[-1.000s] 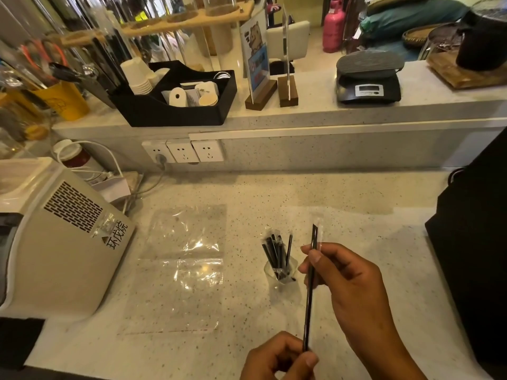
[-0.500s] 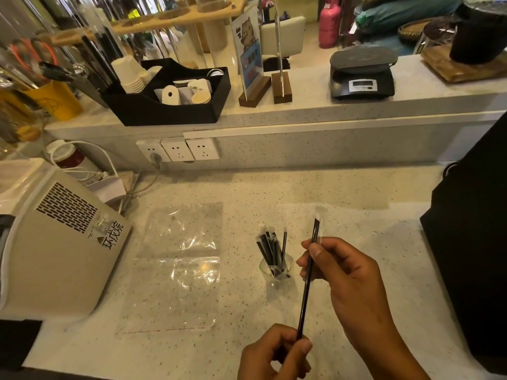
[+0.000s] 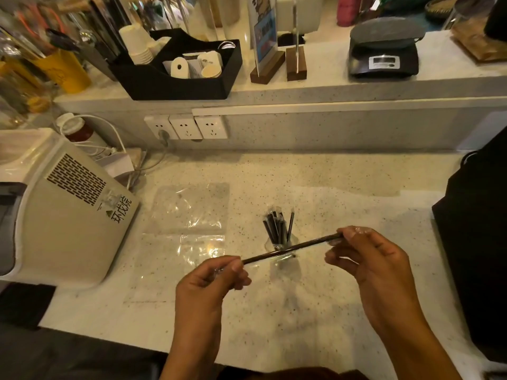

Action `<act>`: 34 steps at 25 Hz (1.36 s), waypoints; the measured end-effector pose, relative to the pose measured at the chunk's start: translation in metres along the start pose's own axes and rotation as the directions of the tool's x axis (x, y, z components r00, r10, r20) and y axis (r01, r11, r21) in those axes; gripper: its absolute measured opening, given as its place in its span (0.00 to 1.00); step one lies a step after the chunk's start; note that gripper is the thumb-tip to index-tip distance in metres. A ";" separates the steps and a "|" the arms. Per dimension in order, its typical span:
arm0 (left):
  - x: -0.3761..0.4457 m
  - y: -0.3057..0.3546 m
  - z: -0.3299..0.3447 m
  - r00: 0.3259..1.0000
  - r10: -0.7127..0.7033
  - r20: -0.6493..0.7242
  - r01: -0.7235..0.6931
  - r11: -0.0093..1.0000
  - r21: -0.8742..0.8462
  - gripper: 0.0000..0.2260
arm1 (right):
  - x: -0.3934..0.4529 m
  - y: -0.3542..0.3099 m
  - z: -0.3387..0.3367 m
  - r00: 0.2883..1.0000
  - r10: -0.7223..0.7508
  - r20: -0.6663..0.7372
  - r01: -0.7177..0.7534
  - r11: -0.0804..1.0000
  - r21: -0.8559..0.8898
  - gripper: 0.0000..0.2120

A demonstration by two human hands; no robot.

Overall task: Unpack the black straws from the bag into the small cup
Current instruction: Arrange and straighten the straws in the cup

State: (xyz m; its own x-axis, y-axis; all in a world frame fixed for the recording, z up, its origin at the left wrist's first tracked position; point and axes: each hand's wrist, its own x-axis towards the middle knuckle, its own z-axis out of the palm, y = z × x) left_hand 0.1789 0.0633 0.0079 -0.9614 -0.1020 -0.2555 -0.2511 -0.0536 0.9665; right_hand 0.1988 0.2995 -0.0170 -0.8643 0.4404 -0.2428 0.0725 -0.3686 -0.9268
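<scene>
One black straw (image 3: 293, 248) in a thin clear wrapper lies almost level between my two hands, just in front of the small clear cup (image 3: 280, 246). My left hand (image 3: 212, 279) pinches its lower left end. My right hand (image 3: 365, 256) pinches the right end, which is slightly higher. Several black straws (image 3: 277, 227) stand upright in the cup. The clear plastic bag (image 3: 182, 237) lies flat on the speckled counter (image 3: 315, 311), to the left of the cup, and looks empty.
A cream machine (image 3: 63, 209) stands at the left with cables behind it. A black bag (image 3: 477, 234) fills the right edge. Wall sockets (image 3: 186, 127) sit below a raised shelf that carries a black organiser (image 3: 178, 75), sign holders and a scale (image 3: 384, 50).
The straw has swung from nearly upright to almost level. My left hand has moved up and left with its end, and my right hand has shifted to the right.
</scene>
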 end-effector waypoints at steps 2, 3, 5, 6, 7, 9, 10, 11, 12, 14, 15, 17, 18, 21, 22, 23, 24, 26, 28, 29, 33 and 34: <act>0.006 0.005 -0.003 1.000 -0.019 -0.013 0.017 0.986 -0.167 0.13 | -0.004 0.009 -0.003 0.995 0.069 0.065 -0.069 0.998 0.000 0.13; 0.007 0.009 -0.002 1.000 -0.021 -0.017 0.016 0.972 -0.235 0.12 | -0.007 0.015 -0.004 0.989 0.104 0.105 -0.106 0.994 0.012 0.13; 0.008 0.015 -0.002 0.997 0.018 -0.069 -0.035 0.967 -0.254 0.12 | -0.013 0.026 -0.006 0.968 0.163 0.192 -0.172 0.985 0.029 0.14; 0.008 0.018 -0.003 0.992 0.058 -0.116 -0.082 0.974 -0.210 0.13 | -0.016 0.029 -0.006 0.952 0.193 0.236 -0.202 0.979 0.013 0.14; 0.008 0.023 -0.004 0.983 0.099 -0.153 -0.124 0.979 -0.163 0.13 | -0.018 0.034 -0.007 0.934 0.224 0.279 -0.225 0.974 -0.026 0.13; 0.010 0.033 -0.011 0.965 0.181 -0.189 -0.199 0.976 -0.082 0.15 | -0.020 0.041 -0.007 0.903 0.272 0.332 -0.234 0.961 -0.150 0.09; 0.011 0.039 -0.016 0.950 0.234 -0.205 -0.246 0.968 -0.038 0.17 | -0.020 0.045 -0.006 0.905 0.274 0.326 -0.211 0.953 -0.217 0.05; 0.013 0.045 -0.022 0.927 0.301 -0.225 -0.303 0.953 0.023 0.18 | -0.018 0.049 -0.006 0.924 0.248 0.291 -0.162 0.943 -0.289 0.05; 0.015 0.048 -0.027 0.894 0.378 -0.240 -0.363 0.926 0.105 0.18 | -0.016 0.052 -0.007 0.951 0.196 0.237 -0.099 0.925 -0.368 0.07; 0.020 0.053 -0.031 0.835 0.500 -0.228 -0.438 0.856 0.275 0.11 | -0.012 0.056 -0.007 0.984 0.041 0.172 0.056 0.851 -0.523 0.09; 0.021 0.052 -0.029 0.820 0.534 -0.207 -0.452 0.825 0.339 0.09 | -0.010 0.058 -0.004 0.982 -0.029 0.189 0.137 0.795 -0.591 0.11; 0.023 0.049 -0.021 0.813 0.562 -0.153 -0.469 0.787 0.400 0.07 | -0.008 0.064 0.007 0.959 -0.103 0.263 0.258 0.697 -0.669 0.17; 0.024 0.046 -0.016 0.816 0.564 -0.127 -0.473 0.777 0.415 0.06 | -0.005 0.067 0.014 0.949 -0.129 0.287 0.295 0.678 -0.673 0.19; 0.025 0.040 -0.001 0.822 0.567 -0.054 -0.493 0.756 0.431 0.08 | 0.006 0.071 0.030 0.930 -0.227 0.291 0.362 0.711 -0.603 0.16; 0.026 0.039 0.002 0.822 0.568 -0.033 -0.500 0.750 0.433 0.08 | 0.011 0.072 0.032 0.924 -0.256 0.283 0.379 0.708 -0.596 0.14; 0.027 0.037 0.005 0.823 0.569 -0.010 -0.507 0.741 0.440 0.08 | 0.015 0.073 0.032 0.919 -0.278 0.280 0.393 0.699 -0.598 0.11; 0.029 0.035 0.007 0.822 0.569 0.015 -0.514 0.730 0.451 0.08 | 0.019 0.074 0.032 0.916 -0.289 0.278 0.401 0.689 -0.604 0.08; 0.033 0.029 0.009 0.827 0.558 0.069 -0.519 0.709 0.477 0.08 | 0.022 0.076 0.032 0.918 -0.296 0.264 0.396 0.688 -0.608 0.06; 0.035 0.023 0.013 0.836 0.537 0.115 -0.516 0.697 0.497 0.09 | 0.025 0.075 0.033 0.925 -0.294 0.242 0.381 0.713 -0.589 0.07; 0.036 0.020 0.015 0.839 0.530 0.126 -0.515 0.696 0.501 0.10 | 0.026 0.074 0.034 0.927 -0.288 0.239 0.374 0.734 -0.567 0.08; 0.039 0.008 0.023 0.842 0.523 0.131 -0.508 0.687 0.521 0.09 | 0.033 0.060 0.036 0.931 -0.301 0.206 0.364 0.798 -0.481 0.10; 0.040 0.005 0.024 0.844 0.517 0.141 -0.505 0.679 0.533 0.08 | 0.035 0.055 0.037 0.930 -0.312 0.193 0.367 0.802 -0.471 0.11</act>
State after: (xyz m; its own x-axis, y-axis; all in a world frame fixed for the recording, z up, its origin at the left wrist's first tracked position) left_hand 0.1364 0.0832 0.0030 -0.9574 0.0262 0.2874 0.2548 0.5443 0.7992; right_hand 0.1542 0.2644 -0.0660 -0.9228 0.3665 0.1187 -0.0246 0.2514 -0.9676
